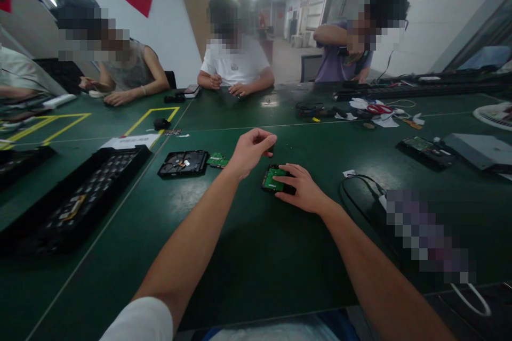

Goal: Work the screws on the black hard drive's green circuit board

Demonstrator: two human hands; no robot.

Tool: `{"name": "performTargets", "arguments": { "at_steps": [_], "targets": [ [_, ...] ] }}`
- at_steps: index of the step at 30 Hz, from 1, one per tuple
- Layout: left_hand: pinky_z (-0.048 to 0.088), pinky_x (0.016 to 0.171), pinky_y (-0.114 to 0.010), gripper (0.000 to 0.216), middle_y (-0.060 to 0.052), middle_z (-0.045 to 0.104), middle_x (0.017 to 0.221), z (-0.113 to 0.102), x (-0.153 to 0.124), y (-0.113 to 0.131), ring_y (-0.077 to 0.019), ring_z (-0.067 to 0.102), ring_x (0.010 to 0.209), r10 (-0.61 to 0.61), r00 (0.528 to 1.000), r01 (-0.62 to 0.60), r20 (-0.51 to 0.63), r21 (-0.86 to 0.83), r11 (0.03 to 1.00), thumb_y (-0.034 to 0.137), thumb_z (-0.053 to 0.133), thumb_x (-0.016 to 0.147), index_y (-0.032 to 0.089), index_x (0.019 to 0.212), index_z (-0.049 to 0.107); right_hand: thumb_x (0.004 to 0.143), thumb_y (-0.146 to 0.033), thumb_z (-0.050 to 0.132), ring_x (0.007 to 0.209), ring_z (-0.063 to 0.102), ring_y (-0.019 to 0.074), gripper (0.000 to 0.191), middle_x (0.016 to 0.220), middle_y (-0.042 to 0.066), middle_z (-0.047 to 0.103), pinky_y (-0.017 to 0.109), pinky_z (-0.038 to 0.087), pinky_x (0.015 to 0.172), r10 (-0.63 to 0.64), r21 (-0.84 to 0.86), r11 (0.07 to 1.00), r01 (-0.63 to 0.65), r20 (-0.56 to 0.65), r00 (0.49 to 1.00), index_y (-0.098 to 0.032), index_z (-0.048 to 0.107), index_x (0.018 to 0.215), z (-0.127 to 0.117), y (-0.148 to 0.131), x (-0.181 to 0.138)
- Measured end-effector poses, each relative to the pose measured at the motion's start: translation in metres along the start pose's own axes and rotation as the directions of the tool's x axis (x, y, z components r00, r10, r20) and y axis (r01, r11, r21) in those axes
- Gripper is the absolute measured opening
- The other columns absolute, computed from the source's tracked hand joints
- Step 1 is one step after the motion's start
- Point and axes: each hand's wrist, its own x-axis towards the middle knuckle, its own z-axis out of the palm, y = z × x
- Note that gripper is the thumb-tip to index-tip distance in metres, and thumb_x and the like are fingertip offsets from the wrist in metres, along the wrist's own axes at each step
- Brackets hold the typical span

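- Left hand [251, 152] hovers just behind the hard drive [274, 178], lifted off the desk [256, 256]. Its grip is drawn into a pinch, thumb against curled fingertips. I cannot tell whether anything sits in the pinch.
- Right hand [303, 189] lies on the hard drive's right side. Its grip is spread loose, fingers flat across the top, clasping nothing.
- The hard drive lies flat on the desk with its green circuit face up. Its right part is hidden under the fingers.
- Left of the hard drive, near: a second drive [183, 163], black, lying flat. A loose green board [218, 160] sits just beside it, between the two drives.
- Well left of the hard drive: a long black tray [72, 197], with a white sheet [130, 141] at its far end.
- Right of the hard drive: a small white scrap [349, 173], then a black cable loop [356, 192].
- Further right and behind: a third drive [426, 150], board up, beside a grey box [478, 148].
- Behind the hard drive, along the desk's far edge, I see three people. Their hands are well apart from the wearer's.
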Motion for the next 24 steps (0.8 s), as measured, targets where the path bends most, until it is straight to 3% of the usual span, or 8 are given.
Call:
{"name": "performTargets", "arguments": {
  "at_steps": [6,13,20,24],
  "targets": [
    [0.059,0.062,-0.026,0.025,-0.008,0.068,0.096,-0.0015,-0.0011,0.0023,-0.0180,0.065,0.089,-0.021,0.997,0.027,0.077,-0.070,0.997,0.036,0.074,0.087,0.015,0.102,0.072,0.089,-0.053,0.076,0.147,0.042,0.0388,0.052,0.157,0.011,0.049,0.067,0.028,0.121,0.008,-0.025,1.000,-0.008,-0.007,1.000,-0.031,0.070,0.136,0.0012,0.0007,-0.0008],
    [0.062,0.074,-0.032,0.020,-0.009,0.071,0.104,-0.0024,-0.0004,0.0043,-0.0198,0.069,0.097,-0.089,0.988,0.114,0.127,-0.208,0.972,0.032,0.065,0.091,0.017,0.103,0.071,0.089,-0.050,0.077,0.146,0.044,0.0372,0.049,0.155,0.009,0.053,0.066,0.029,0.121,0.006,-0.027,1.000,-0.007,-0.019,1.000,-0.033,0.070,0.134,0.0033,0.0026,-0.0016],
    [0.053,0.060,-0.021,0.032,-0.007,0.069,0.098,-0.0015,-0.0014,0.0000,-0.0139,0.062,0.083,-0.007,0.997,0.010,0.080,-0.032,0.999,0.048,0.077,0.085,0.018,0.097,0.077,0.090,-0.050,0.076,0.146,0.043,0.0363,0.049,0.155,0.007,0.053,0.064,0.029,0.121,0.002,-0.014,1.000,-0.002,-0.008,1.000,-0.034,0.070,0.136,0.0038,0.0043,-0.0015],
    [0.052,0.056,-0.020,0.035,-0.006,0.070,0.097,-0.0027,-0.0013,0.0013,-0.0132,0.061,0.078,-0.013,0.995,0.010,0.095,0.033,0.999,0.049,0.075,0.087,0.019,0.106,0.078,0.091,-0.051,0.075,0.146,0.044,0.0365,0.049,0.156,0.008,0.053,0.063,0.030,0.121,-0.002,-0.016,1.000,0.002,0.009,1.000,-0.033,0.070,0.136,0.0027,0.0044,-0.0011]
  ]
}}
